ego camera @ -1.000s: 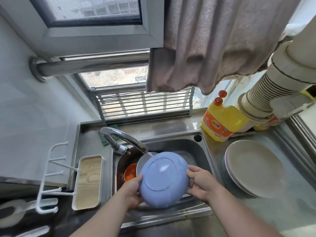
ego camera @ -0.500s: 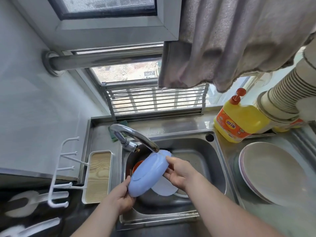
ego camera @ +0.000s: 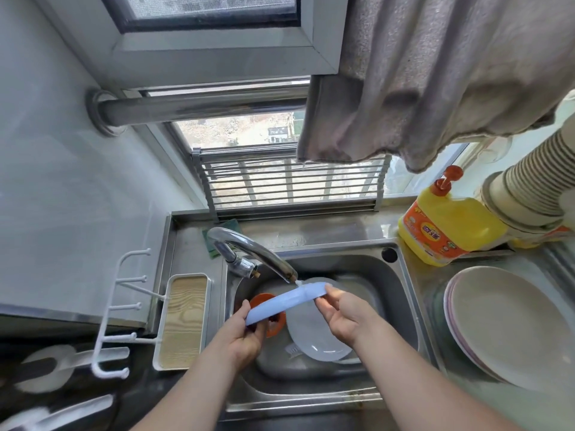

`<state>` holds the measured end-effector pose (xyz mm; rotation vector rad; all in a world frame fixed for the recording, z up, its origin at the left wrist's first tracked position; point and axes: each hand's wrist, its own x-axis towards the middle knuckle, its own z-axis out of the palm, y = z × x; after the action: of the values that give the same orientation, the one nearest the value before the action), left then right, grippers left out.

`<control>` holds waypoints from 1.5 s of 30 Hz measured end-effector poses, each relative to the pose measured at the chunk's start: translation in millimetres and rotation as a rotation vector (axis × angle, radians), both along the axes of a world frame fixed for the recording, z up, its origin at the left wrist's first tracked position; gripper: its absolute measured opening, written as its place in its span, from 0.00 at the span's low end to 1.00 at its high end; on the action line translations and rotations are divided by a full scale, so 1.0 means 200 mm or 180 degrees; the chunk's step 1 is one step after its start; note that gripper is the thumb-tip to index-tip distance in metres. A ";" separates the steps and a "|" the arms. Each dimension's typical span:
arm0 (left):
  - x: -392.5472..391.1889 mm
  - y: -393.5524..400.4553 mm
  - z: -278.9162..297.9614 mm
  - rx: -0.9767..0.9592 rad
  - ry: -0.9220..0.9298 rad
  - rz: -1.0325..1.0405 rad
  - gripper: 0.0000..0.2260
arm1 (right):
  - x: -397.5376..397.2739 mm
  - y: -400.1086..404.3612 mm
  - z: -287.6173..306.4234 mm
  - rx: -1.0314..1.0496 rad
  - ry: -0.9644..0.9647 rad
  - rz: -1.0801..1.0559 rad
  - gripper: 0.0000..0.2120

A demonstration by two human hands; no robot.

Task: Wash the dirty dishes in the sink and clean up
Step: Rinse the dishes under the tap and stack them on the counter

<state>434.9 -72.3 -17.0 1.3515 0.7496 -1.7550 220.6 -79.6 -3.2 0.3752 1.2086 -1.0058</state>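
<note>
Over the stainless-steel sink [ego camera: 401,309] we hold a round pale-blue plastic plate [ego camera: 284,301] edge-on under the spout of the curved chrome tap [ego camera: 249,250], where a thin stream of water meets its upper rim. Our left hand [ego camera: 244,335] reaches in from below, palm up, fingers curled under the plate's lower end and thumb pressed on top, so it clasps that rim. Our right hand [ego camera: 340,317] comes from the right with the wrist bent, thumb and forefinger pinching the plate's upper end near the spout while the other fingers hang loosely curled. Below the plate, inside the basin, lie a translucent white plate [ego camera: 314,337] and a small orange bowl [ego camera: 273,325]. A stack of beige round plates [ego camera: 504,328] rests on the counter to the right, near a yellow dish-soap bottle [ego camera: 448,231].

Compared with half a second ago, the blue plate has tipped further, from showing its domed underside to showing almost only its edge, and our right hand has shifted from cupping its face to gripping its rim.
</note>
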 end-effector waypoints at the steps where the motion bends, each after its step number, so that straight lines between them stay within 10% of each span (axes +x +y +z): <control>1: -0.02 -0.02 0.01 -0.0038 0.0052 -0.0048 0.21 | -0.02 0.00 0.00 0.0017 0.0055 -0.0001 0.04; 23: -0.10 -0.15 -0.05 -0.0201 0.0136 0.0054 0.17 | -0.17 0.11 -0.03 0.0065 -0.0047 -0.0342 0.05; 30: 0.09 -0.06 -0.08 -0.0180 -0.0293 0.0614 0.08 | 0.11 0.03 0.00 0.0008 0.0206 -0.0084 0.26; 37: 0.14 0.07 -0.08 0.0093 -0.0343 -0.0260 0.09 | 0.12 0.14 0.14 -0.0450 0.0355 0.0851 0.40; 45: 0.03 0.11 -0.07 -0.0163 -0.0734 -0.1878 0.15 | -0.23 0.35 0.13 -0.0868 0.0681 0.1956 0.27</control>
<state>441.0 -49.7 -31.1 1.8258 0.1780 -1.9847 173.8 -8.7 22.9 -0.3160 1.2463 -0.6646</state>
